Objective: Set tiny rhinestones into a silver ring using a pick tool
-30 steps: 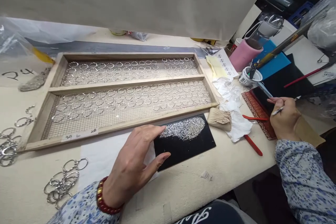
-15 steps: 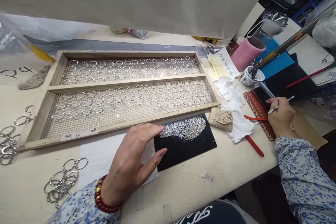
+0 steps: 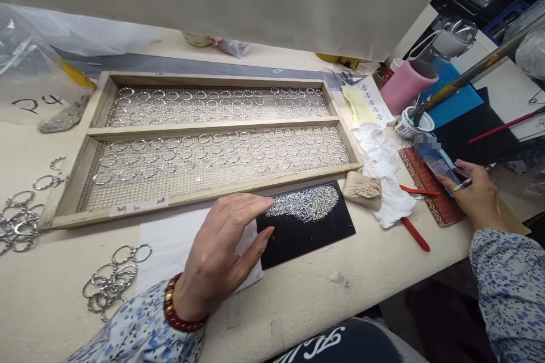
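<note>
My left hand rests at the left edge of a black board, its thumb and fingers apart with nothing between them. Tiny silver beads are spread over the back of that board. My right hand keeps a thin white pen-like tool in its fingers while touching the side of a phone. The phone's screen is lit, part of it blurred out. Under it lies a red patterned phone case.
A divided wooden tray with a mesh floor holds rows of silver rings. Loose rings lie at the left. Red-handled tweezers, crumpled tissue, a beige cloth bundle and a white tub stand or lie rightward.
The phone's screen has gone from dark to lit. My right hand has shifted to the right and its fingers have spread along the phone's edge. My left hand holds the same pose.
</note>
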### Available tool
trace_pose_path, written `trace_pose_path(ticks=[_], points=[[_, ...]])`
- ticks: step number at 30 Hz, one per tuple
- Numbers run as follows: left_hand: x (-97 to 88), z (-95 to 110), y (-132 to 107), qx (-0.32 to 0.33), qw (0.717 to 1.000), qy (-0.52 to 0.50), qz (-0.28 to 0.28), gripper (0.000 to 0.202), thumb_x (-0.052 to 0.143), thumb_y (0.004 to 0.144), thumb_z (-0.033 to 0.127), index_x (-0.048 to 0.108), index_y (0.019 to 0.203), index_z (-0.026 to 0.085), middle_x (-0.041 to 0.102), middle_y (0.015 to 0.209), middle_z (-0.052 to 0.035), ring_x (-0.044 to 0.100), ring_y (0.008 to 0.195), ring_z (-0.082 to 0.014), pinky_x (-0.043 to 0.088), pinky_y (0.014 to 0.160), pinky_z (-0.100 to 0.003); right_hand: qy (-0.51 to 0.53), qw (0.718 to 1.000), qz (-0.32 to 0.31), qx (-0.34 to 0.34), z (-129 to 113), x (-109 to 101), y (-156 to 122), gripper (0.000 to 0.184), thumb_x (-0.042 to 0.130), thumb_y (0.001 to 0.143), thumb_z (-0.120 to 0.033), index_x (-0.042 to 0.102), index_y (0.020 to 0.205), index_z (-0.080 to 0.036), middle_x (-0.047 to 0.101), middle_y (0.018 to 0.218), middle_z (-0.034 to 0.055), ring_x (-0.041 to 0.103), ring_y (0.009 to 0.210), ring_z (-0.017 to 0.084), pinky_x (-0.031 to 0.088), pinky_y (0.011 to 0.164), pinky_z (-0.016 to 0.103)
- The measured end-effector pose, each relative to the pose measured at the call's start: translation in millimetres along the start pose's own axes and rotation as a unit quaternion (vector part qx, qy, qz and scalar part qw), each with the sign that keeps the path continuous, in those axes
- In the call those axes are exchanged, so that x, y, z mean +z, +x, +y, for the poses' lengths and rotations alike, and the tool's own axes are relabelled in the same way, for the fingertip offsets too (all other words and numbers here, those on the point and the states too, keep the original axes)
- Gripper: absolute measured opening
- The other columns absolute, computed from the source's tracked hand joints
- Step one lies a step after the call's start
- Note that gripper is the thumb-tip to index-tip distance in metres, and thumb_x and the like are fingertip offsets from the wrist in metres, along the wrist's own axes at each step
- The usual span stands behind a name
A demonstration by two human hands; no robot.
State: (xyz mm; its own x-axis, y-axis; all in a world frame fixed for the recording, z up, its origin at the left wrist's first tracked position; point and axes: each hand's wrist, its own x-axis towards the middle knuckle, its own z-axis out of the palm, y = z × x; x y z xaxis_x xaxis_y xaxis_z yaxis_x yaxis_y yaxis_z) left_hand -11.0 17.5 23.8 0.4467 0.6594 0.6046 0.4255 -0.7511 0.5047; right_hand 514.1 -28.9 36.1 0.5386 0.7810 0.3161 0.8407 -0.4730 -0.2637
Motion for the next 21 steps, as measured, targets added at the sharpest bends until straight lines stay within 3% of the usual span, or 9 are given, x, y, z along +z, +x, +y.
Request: trace_pose_path(ticks=[5,13,17,21], points=[[0.3,0.2,0.5,0.005,1.0,0.0,0.001,0.034,0.064,0.089,0.007,0.056,0.122,0.012,0.068,0.11,-0.0122,0.063,0.106,-0.0253,0.054,0.092,-0.045,0.001,1.0,-0.002,0.027,-6.1,-0.7,-7.3,0.073,0.084,0.056,-0.042,0.056,0.12,-0.02,0.064,0.124,0.0179,0.065,0.108,0.032,0.05,0.084,0.041],[-0.2,0.0,0.7,-0.002,1.0,0.006,-0.002,0.037,0.064,0.089,0.008,0.055,0.123,0.018,0.069,0.111,-0.0094,0.064,0.105,-0.0263,0.055,0.09,-0.046,0.033,0.998,0.046,0.021,-6.8,10.9,-10.3,0.075,0.082,0.057,-0.05,0.057,0.118,-0.016,0.064,0.124,0.0206,0.067,0.103,0.033,0.052,0.082,0.042],[-0.1,0.6,2.1,0.002,1.0,0.01,0.001,0.039,0.064,0.088,0.006,0.055,0.124,0.018,0.069,0.111,-0.0095,0.065,0.104,-0.0261,0.055,0.09,-0.045,0.064,0.992,0.103,-0.03,-3.3,10.7,-14.3,0.057,0.071,0.073,-0.047,0.055,0.117,-0.015,0.066,0.119,0.0217,0.069,0.105,0.032,0.053,0.084,0.042],[0.2,-0.4,1.9,0.002,1.0,0.009,0.0,0.039,0.064,0.087,0.005,0.056,0.123,0.016,0.068,0.111,-0.0105,0.064,0.105,-0.0268,0.054,0.092,-0.046,0.086,0.983,0.155,-0.053,-6.6,7.7,-26.7,0.032,0.039,0.096,-0.043,0.052,0.108,-0.017,0.07,0.107,0.0187,0.074,0.092,0.026,0.056,0.08,0.038]])
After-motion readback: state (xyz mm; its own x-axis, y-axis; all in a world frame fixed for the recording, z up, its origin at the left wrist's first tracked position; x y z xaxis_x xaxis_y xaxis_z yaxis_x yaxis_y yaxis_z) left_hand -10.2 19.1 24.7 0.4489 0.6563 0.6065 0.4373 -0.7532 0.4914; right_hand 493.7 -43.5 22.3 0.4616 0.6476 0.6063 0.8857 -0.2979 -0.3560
